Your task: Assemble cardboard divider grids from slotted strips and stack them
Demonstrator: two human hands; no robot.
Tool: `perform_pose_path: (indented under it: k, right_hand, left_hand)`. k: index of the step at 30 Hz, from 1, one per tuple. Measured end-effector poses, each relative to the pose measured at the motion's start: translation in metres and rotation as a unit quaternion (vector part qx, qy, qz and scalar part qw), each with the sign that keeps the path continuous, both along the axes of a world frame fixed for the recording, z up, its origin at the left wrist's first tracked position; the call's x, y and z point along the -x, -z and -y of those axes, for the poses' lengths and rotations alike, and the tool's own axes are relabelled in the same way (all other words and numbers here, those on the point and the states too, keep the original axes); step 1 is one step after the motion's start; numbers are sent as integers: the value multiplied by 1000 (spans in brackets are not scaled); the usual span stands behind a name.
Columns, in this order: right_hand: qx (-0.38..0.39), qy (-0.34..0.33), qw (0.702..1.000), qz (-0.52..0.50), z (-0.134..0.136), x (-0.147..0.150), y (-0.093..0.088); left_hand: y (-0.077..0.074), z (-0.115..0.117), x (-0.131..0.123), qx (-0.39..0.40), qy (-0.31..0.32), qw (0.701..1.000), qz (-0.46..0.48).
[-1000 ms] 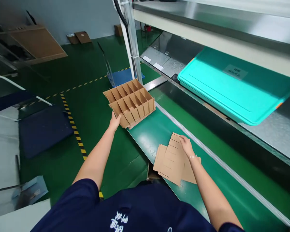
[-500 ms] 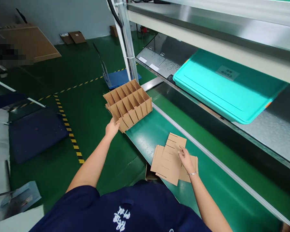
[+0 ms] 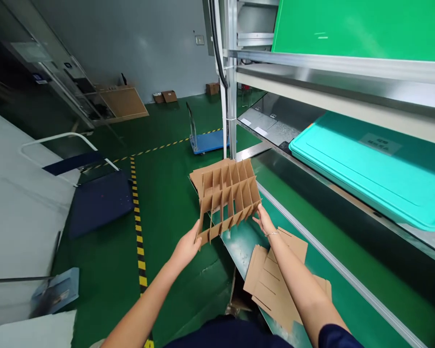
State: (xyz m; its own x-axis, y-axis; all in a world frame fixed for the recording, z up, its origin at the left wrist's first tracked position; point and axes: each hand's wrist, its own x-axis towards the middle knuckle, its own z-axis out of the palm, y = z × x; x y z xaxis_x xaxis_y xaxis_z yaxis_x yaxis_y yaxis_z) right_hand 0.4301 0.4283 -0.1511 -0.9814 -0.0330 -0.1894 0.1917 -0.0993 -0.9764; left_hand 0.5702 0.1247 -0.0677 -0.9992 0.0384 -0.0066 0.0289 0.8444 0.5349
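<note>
A brown cardboard divider grid [image 3: 226, 195] with several cells hangs tilted in the air above the near end of the green conveyor belt [image 3: 311, 285]. My left hand [image 3: 187, 247] grips its lower left corner. My right hand [image 3: 264, 220] holds its lower right edge, fingers partly hidden behind the cardboard. A loose pile of flat slotted cardboard strips [image 3: 275, 282] lies on the belt just under my right forearm.
A turquoise plastic tray [image 3: 377, 166] sits on the metal shelf right of the belt, with a green panel [image 3: 358, 26] above. A blue flat cart [image 3: 208, 140] stands on the green floor beyond, by yellow-black tape [image 3: 137, 212]. A dark blue trolley [image 3: 97, 200] is at left.
The divider grid rose off the belt and now tilts in the air. My right hand left the flat strips and took the grid's right edge. The view lifted.
</note>
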Motion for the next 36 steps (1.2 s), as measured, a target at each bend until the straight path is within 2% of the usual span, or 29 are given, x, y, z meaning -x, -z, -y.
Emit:
perform_pose_path:
  k: [2,5,7,12,15,17,19,21,22,23,25,27,29,31,33,36]
  right_hand:
    - [70,-14,997,30,10,-1,-3]
    - [155,-42,986,42,25,-3,-10]
    - [185,-24,982,42,33,-7,-10]
    - [219,119,968,7,39,-16,3]
    - [236,105,966,-19,48,1,-4]
    - [192,43,980,-31,59,23,-17]
    - [81,-24,996,-36,68,43,-29]
    - [-21,-56,998,-29,71,49,-30]
    - [-48,-60,997,-21,68,44,-25]
    - [-57,-60,997,-9,61,33,-16]
    - [-61,-61,996,26,38,-8,10]
    - [-79,-54,994,45,3,-68,37]
    - [-116,-8,992,46,-40,-137,60]
    - [-161,88,981,59,-85,-205,73]
    - [-198,201,953,108,-125,-266,77]
    - [-214,306,908,188,-160,-332,77]
  left_hand:
    - [-2,-8,-15,10,57,998,-16]
    - [-2,-24,-32,24,177,983,-46]
    - [0,-34,-38,50,223,972,-62]
    - [0,-42,-48,114,241,953,-141]
    - [-8,-32,-43,125,244,939,-207]
    - [-16,-20,-27,125,228,939,-224]
    - [-19,-7,0,119,201,949,-212]
    - [-13,6,34,113,176,962,-177]
    - [-5,12,51,113,169,967,-150]
    - [5,18,66,117,162,973,-118]
    - [29,29,88,132,158,978,-45]
    - [53,39,99,146,164,975,4]
    - [70,49,101,166,167,972,18]
    - [77,58,99,190,165,968,17]
    - [76,63,96,210,166,964,16]
    - [69,55,82,219,164,962,-10]
